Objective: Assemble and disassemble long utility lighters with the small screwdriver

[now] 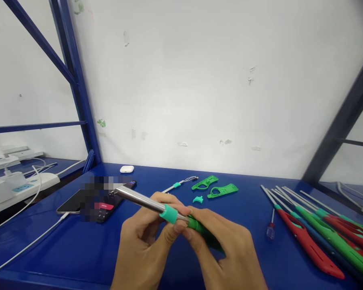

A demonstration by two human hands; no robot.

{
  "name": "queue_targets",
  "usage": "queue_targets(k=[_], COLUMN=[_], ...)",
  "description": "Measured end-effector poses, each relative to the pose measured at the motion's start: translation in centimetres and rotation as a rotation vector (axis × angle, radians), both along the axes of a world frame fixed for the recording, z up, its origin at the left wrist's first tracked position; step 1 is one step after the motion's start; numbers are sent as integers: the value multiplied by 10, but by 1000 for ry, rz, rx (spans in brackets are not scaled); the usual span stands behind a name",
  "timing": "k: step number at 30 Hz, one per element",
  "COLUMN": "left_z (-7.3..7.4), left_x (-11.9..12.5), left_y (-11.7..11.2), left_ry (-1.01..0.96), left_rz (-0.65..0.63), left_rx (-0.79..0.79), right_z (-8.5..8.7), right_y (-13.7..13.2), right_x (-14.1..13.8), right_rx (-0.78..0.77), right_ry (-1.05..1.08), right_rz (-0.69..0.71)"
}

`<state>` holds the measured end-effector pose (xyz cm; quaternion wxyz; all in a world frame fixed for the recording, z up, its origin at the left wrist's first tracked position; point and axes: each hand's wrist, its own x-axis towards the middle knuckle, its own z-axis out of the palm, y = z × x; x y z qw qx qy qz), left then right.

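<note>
Between my two hands is a long-nosed lighter (139, 199), its metal tube slanting up to the left. My left hand (145, 237) pinches the tube at a teal collar (169, 214). My right hand (226, 245) is closed around the green handle, most of which its fingers hide. On the table beyond lie two green handle shells (205, 182) and a small teal trigger-like piece (198, 199). A thin metal tube with a teal collar and a wire (177, 185) lies behind my left hand, partly covered by it.
Several red, green and blue long-nosed lighters (308, 243) lie at the right, beside a purple-handled screwdriver (270, 230). Phones (121, 197), one with a white cable (33, 253), lie at the left. A white earbud case (127, 169) sits near the wall; power strips (27, 187) stand far left.
</note>
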<state>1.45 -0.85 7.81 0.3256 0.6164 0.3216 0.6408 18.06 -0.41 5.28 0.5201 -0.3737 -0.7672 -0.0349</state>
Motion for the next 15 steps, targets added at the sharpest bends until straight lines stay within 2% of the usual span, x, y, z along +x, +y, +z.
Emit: queue_targets(k=[10, 15], left_z=[-1, -3], left_x=[1, 2], left_y=[1, 1], left_ry=[-2, -21], left_rz=[26, 36], left_rx=[13, 21], right_z=[-5, -1], right_y=[2, 1], right_x=[3, -2], right_rx=[61, 64], right_ry=[1, 9], right_rz=[-33, -31])
